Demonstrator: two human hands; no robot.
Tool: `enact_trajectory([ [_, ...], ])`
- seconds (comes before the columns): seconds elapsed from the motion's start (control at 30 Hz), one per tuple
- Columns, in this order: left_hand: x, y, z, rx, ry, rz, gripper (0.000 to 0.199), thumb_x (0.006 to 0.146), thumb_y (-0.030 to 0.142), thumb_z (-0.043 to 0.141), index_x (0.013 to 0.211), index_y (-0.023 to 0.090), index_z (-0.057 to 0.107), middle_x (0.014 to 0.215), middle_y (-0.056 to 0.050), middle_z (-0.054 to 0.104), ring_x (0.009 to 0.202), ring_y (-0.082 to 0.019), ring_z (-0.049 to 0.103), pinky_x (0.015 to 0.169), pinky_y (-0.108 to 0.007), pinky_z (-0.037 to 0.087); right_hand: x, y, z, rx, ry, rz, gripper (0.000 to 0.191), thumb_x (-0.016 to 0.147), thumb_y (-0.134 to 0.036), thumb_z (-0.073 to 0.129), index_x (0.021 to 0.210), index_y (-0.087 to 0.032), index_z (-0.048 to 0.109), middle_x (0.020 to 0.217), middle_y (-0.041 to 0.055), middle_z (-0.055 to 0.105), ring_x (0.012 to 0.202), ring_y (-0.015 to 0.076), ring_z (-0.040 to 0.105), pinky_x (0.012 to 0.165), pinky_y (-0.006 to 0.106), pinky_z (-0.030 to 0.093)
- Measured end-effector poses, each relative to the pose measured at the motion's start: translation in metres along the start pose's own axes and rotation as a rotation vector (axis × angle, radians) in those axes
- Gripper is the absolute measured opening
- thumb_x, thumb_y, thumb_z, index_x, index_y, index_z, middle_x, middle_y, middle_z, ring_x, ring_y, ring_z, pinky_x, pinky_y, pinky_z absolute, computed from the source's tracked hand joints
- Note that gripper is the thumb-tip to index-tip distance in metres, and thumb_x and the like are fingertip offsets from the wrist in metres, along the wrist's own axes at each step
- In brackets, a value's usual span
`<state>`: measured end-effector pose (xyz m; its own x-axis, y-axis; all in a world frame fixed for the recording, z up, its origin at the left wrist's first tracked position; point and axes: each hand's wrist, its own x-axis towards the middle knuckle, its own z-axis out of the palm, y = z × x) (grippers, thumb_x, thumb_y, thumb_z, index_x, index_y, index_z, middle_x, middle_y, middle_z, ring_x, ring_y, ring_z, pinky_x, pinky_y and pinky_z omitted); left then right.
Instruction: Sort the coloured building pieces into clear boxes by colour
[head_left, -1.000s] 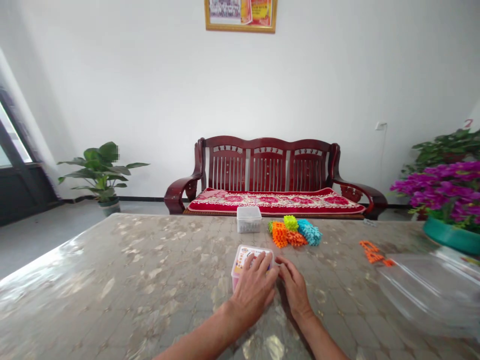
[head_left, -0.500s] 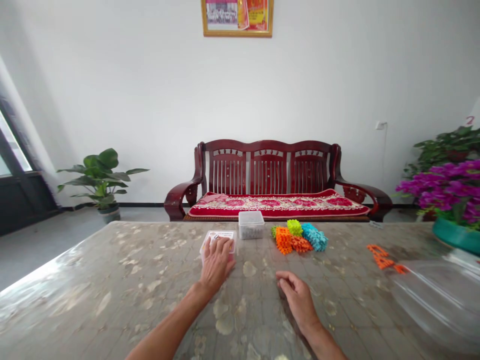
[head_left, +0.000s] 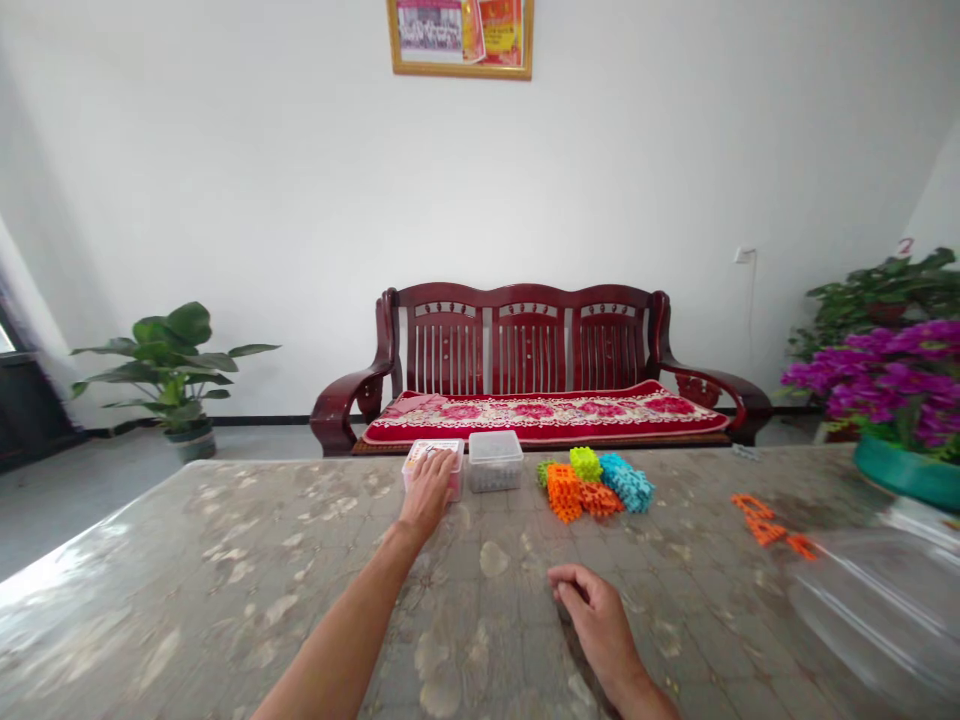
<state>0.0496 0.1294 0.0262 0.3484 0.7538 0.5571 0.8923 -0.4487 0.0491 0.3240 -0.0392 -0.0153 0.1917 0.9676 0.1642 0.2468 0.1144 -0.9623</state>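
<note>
Head view: a patterned table [head_left: 262, 600] runs up to a wooden bench [head_left: 529, 340], and both hands are over it. Near the table's far edge sits the labelled box [head_left: 416, 455] with pink showing through its side. The left hand [head_left: 430, 488] lies across its lid, arm well stretched; whether the thumb or fingers grip the sides cannot be told. Just right of that box, along the same edge, stands a clear box [head_left: 495, 460] with greyish contents. The right hand [head_left: 592, 610] rests nearer the table's near edge, fingers loosely curled; no object shows in it, though its palm is hidden.

Further right along the far edge, orange blocks [head_left: 564, 492], a lime block [head_left: 585, 463] and blue blocks [head_left: 627, 483] are bunched together. Loose orange pieces [head_left: 763, 530] and a clear plastic tub [head_left: 885, 600] lie towards the right side.

Handling the box at this reach seems to call for a light, even palm — pressing one corner could tip it or pop the lid. Low, slow sideways pressure would probably keep it flat, clear of its neighbour and short of the far edge. The right hand is best kept out of the way.
</note>
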Motion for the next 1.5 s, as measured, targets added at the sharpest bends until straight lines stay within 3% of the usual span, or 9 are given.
enact_trajectory([
  [0.23,0.016,-0.005,0.011,0.01,-0.024,0.011,0.059,0.076,0.003,0.056,0.134,0.015,0.052,0.141,-0.016,0.057,0.136,-0.029,0.049,0.119,-0.048,0.03,0.0,-0.004,0.001,0.005,0.018,0.016,0.029,0.069,-0.039,0.056,0.079,-0.019,0.075,0.081,0.0079,0.076,0.08,0.0268,0.069,0.077,0.035,0.052],
  [0.43,0.015,0.001,0.005,0.023,-0.026,0.011,0.066,0.078,0.004,0.05,0.142,0.014,0.044,0.148,-0.015,0.051,0.142,-0.027,0.042,0.12,-0.047,0.03,0.0,-0.003,0.001,-0.002,0.02,0.011,0.029,0.069,-0.038,0.055,0.079,-0.019,0.075,0.079,0.0071,0.075,0.078,0.026,0.068,0.075,0.034,0.052],
  [0.57,-0.016,0.031,0.001,0.04,0.032,-0.049,0.067,0.084,0.007,0.045,0.149,0.007,0.032,0.159,-0.02,0.032,0.15,-0.031,0.024,0.121,-0.053,0.024,0.0,-0.002,0.002,0.004,0.018,0.002,0.029,0.069,-0.038,0.054,0.079,-0.019,0.075,0.08,0.007,0.075,0.078,0.0256,0.068,0.076,0.034,0.052],
  [0.63,-0.041,0.054,0.003,0.008,0.079,-0.088,0.067,0.084,0.007,0.044,0.15,0.009,0.032,0.16,-0.018,0.031,0.151,-0.029,0.02,0.122,-0.051,0.024,0.0,-0.002,0.002,0.003,0.016,-0.007,0.029,0.069,-0.037,0.054,0.078,-0.019,0.075,0.08,0.0068,0.075,0.078,0.0252,0.068,0.075,0.034,0.052],
  [0.77,-0.082,0.098,0.007,-0.043,-0.117,-0.119,0.064,0.085,0.012,0.047,0.148,0.009,0.039,0.158,-0.016,0.036,0.149,-0.03,0.027,0.12,-0.049,0.029,0.001,-0.004,0.002,-0.001,0.024,-0.031,0.028,0.069,-0.037,0.054,0.077,-0.02,0.075,0.078,0.0065,0.075,0.076,0.0245,0.067,0.074,0.033,0.052],
  [0.87,-0.095,0.119,0.005,-0.019,-0.264,-0.178,0.059,0.088,0.021,0.049,0.146,0.011,0.043,0.157,-0.016,0.038,0.147,-0.033,0.033,0.117,-0.049,0.033,0.002,-0.004,0.002,0.004,0.029,-0.045,0.028,0.069,-0.037,0.054,0.077,-0.02,0.074,0.079,0.0066,0.075,0.075,0.0244,0.067,0.074,0.034,0.052],
  [0.97,-0.098,0.13,-0.002,0.018,-0.308,-0.173,0.049,0.094,0.028,0.048,0.142,0.016,0.051,0.153,-0.014,0.046,0.143,-0.031,0.039,0.117,-0.048,0.034,0.003,-0.005,0.002,0.017,0.038,-0.046,0.029,0.068,-0.037,0.054,0.077,-0.02,0.074,0.078,0.0066,0.075,0.074,0.0243,0.068,0.073,0.034,0.053],
  [1.1,-0.1,0.139,-0.011,0.075,-0.268,-0.181,0.045,0.097,0.031,0.048,0.14,0.019,0.054,0.15,-0.013,0.05,0.139,-0.03,0.045,0.115,-0.05,0.036,0.004,-0.008,0.002,0.043,0.042,-0.046,0.028,0.064,-0.037,0.054,0.076,-0.02,0.073,0.076,0.0066,0.075,0.072,0.0241,0.068,0.071,0.034,0.053],
  [1.5,-0.107,0.159,-0.03,0.082,-0.27,-0.28,0.045,0.097,0.032,0.05,0.14,0.018,0.054,0.148,-0.017,0.05,0.138,-0.034,0.045,0.112,-0.053,0.035,0.009,-0.005,0.002,-0.001,0.029,-0.072,0.03,0.064,-0.036,0.052,0.078,-0.019,0.072,0.075,0.0056,0.075,0.07,0.0225,0.068,0.071,0.033,0.053],
])
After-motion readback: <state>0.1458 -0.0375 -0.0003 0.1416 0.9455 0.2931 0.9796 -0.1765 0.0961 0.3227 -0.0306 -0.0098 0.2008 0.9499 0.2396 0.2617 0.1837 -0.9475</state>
